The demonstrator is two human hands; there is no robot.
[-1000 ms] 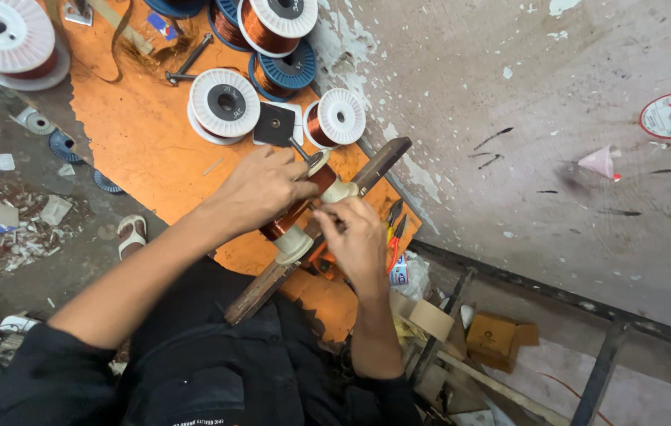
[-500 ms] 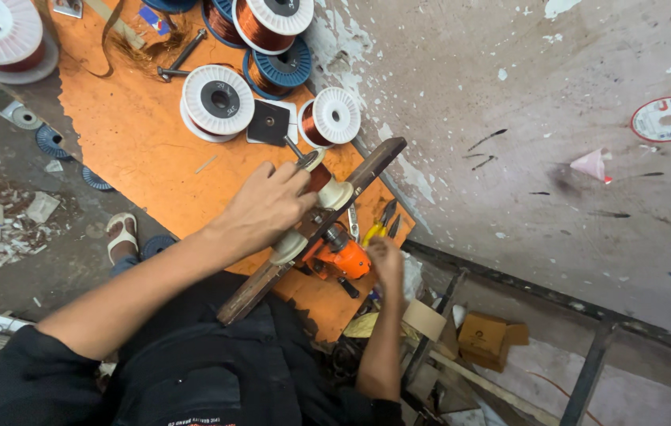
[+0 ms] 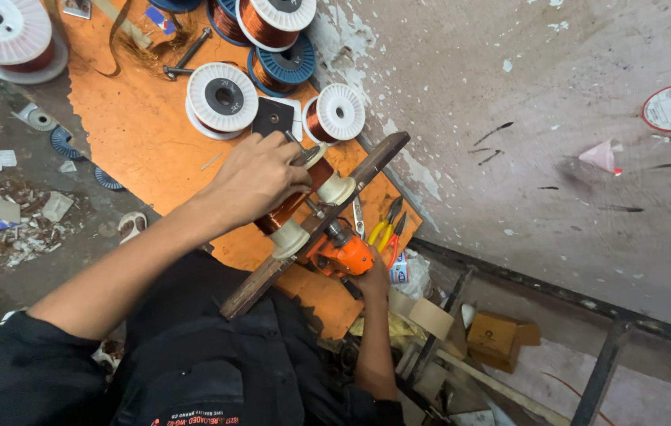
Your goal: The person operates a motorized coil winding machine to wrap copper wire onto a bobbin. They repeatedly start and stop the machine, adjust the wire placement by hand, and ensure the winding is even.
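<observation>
My left hand (image 3: 255,177) rests over a copper wire coil (image 3: 288,209) wound on a cream bobbin, mounted on a shaft through a dark wooden bar (image 3: 316,221). Its fingers touch the top of the coil. My right hand (image 3: 371,278) is below the bar, gripping the handle of an orange power drill (image 3: 342,252) whose chuck joins the shaft. Most of that hand is hidden behind the drill. Yellow-handled pliers (image 3: 383,225) lie just right of the bobbin on the orange work surface (image 3: 138,134).
Several white spools of copper wire (image 3: 221,96) (image 3: 335,112) stand at the back of the orange surface, with blue spools (image 3: 288,67) behind. A stained grey wall (image 3: 556,142) is on the right. Cardboard boxes (image 3: 497,339) and a metal frame (image 3: 604,371) sit lower right; scraps litter the floor (image 3: 4,213) on the left.
My right hand left the bobbin, dropped below the wooden bar and took hold of the orange drill. My left hand stayed on the coil.
</observation>
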